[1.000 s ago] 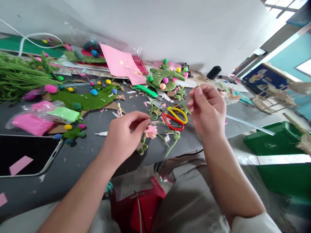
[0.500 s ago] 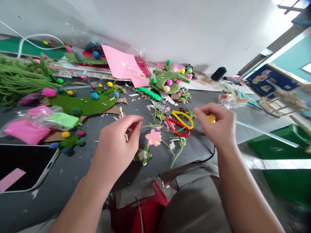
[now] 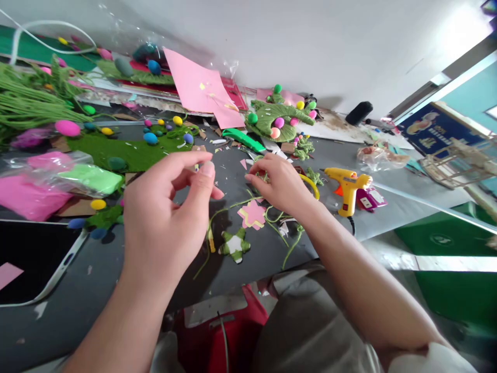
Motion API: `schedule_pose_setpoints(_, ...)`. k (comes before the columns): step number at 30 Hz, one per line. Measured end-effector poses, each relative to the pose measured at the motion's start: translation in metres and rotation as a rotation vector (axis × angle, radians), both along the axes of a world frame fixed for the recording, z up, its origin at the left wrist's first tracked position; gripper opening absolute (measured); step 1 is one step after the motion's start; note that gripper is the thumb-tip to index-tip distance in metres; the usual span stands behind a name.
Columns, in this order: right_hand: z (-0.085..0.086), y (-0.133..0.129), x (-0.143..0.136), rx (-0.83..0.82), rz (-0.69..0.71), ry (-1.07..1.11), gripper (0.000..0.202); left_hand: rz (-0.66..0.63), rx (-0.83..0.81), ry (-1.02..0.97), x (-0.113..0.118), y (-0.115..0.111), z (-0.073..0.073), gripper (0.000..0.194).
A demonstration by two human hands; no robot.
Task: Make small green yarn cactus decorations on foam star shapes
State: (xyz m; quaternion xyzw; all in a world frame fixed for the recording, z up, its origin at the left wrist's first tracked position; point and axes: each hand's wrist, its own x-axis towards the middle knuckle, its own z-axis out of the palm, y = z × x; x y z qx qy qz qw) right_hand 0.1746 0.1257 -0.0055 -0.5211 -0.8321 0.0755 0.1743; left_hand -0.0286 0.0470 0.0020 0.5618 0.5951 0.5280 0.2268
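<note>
My left hand (image 3: 171, 202) is raised over the grey table, thumb and index finger pinched together; anything between them is too small to make out. My right hand (image 3: 281, 184) reaches across the middle with bent fingers drawn together, and what they hold, if anything, is hidden. Beneath it, the yellow handle of the scissors (image 3: 311, 186) shows in part. A pink paper flower with yellow edges (image 3: 252, 214) lies between the hands. Nearer to me rests a green yarn-wrapped star (image 3: 235, 245) with a white centre. A loose strand of green yarn (image 3: 212, 220) curves beside it.
A yellow glue gun (image 3: 347, 186) stands at the right, near a purple box (image 3: 370, 198). A green cutter (image 3: 243, 139) and a yarn-wrapped wreath (image 3: 267, 119) lie behind. On the left are bagged clay (image 3: 34, 194), a tablet (image 3: 34, 259) and green yarn (image 3: 34, 98).
My right hand has moved left from beside the glue gun to over the scissors, uncovering the gun. My left hand has risen slightly and shifted left, and the star shows fully.
</note>
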Motion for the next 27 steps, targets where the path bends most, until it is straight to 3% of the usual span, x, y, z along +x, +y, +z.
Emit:
schedule_pose_setpoints(5, -0.01, 0.011, -0.014, -0.041, -0.098, -0.134, 0.009, 0.066, 0.114, -0.114, -0.008, -0.001, 0.003, 0.045)
schedule_pose_setpoints(9, -0.005, 0.013, -0.015, -0.068, -0.069, -0.079, 0.01, 0.131, 0.157, -0.18, -0.014, -0.007, 0.007, 0.04)
schedule_pose_setpoints(11, 0.002, 0.012, -0.012, -0.054, -0.038, 0.052, 0.011, 0.134, 0.148, -0.214, -0.015, -0.009, 0.011, 0.036)
schedule_pose_setpoints(15, 0.014, 0.0, -0.005, 0.008, 0.101, 0.478, 0.011, 0.02, 0.162, -0.301, -0.011, -0.007, 0.014, 0.027)
schedule_pose_setpoints(17, 0.018, -0.012, -0.004, -0.014, 0.178, 0.572, 0.009, -0.04, 0.133, -0.329, -0.007, -0.005, 0.011, 0.029)
schedule_pose_setpoints(22, 0.02, -0.04, -0.009, -0.015, 0.242, 0.599, 0.007, -0.304, -0.107, -0.258, 0.005, -0.003, 0.002, 0.024)
schedule_pose_setpoints(27, 0.016, -0.054, -0.007, 0.075, 0.221, 0.574, 0.011, -0.372, -0.161, -0.358, 0.011, -0.003, -0.001, 0.016)
